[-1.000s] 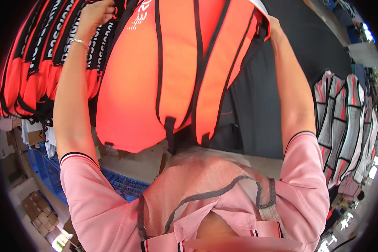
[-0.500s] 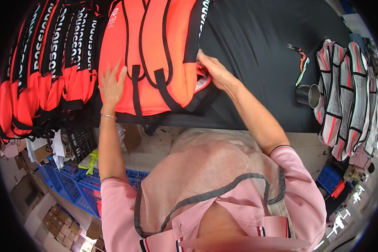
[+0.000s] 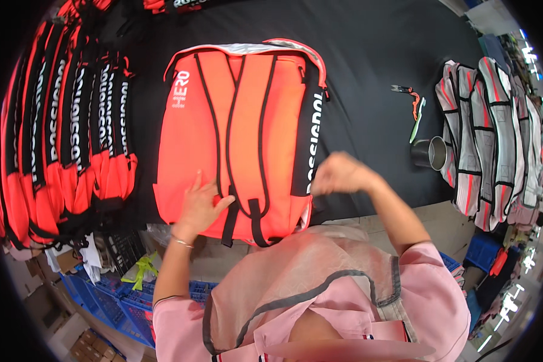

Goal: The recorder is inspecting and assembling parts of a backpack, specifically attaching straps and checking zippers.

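A red-orange backpack (image 3: 181, 157) with black sides lies strap side up on the black-covered table, its lower edge at the table's front edge. Two padded shoulder straps (image 3: 251, 133) with black piping run down its middle to black webbing ends. At the top, the flap's pale lining shows. My left hand (image 3: 202, 205) rests on the lower left of the back panel with its fingers spread. Close to the bag's lower right side is my right hand (image 3: 344, 173), bent at the wrist and blurred; whether it grips anything is unclear.
Upright red and black bags (image 3: 72, 145) line the left side. To the right lie orange-handled thread snips (image 3: 415, 99), a green-and-white tool (image 3: 417, 120) and a metal cup (image 3: 428, 154). Grey straps with red stripes (image 3: 485, 139) are stacked beyond. Blue crates (image 3: 108, 304) stand below the table edge.
The view has shifted, showing the whole backpack, which now lies nearer the front edge. My right hand has come away from the lower right corner; my left hand has moved inward onto the panel.
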A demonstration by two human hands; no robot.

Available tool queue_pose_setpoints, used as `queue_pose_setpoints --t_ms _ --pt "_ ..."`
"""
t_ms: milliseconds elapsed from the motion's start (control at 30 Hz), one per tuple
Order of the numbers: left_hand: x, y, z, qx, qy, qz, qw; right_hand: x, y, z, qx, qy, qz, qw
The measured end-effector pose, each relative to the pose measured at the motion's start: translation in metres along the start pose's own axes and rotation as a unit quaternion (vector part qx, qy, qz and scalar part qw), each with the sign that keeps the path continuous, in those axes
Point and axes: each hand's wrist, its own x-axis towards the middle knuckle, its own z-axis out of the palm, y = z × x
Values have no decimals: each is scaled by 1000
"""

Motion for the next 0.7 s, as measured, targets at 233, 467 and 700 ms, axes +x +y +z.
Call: queue_pose_setpoints --t_ms 233,467,700 --pt "127 80 -158 -70 178 130 973 93 8 -154 -61 489 -6 870" --pt "303 120 -99 56 253 289 922 154 23 -128 -282 553 44 783" --pt "287 143 -120 -98 148 290 941 106 7 -103 -235 673 -126 690"
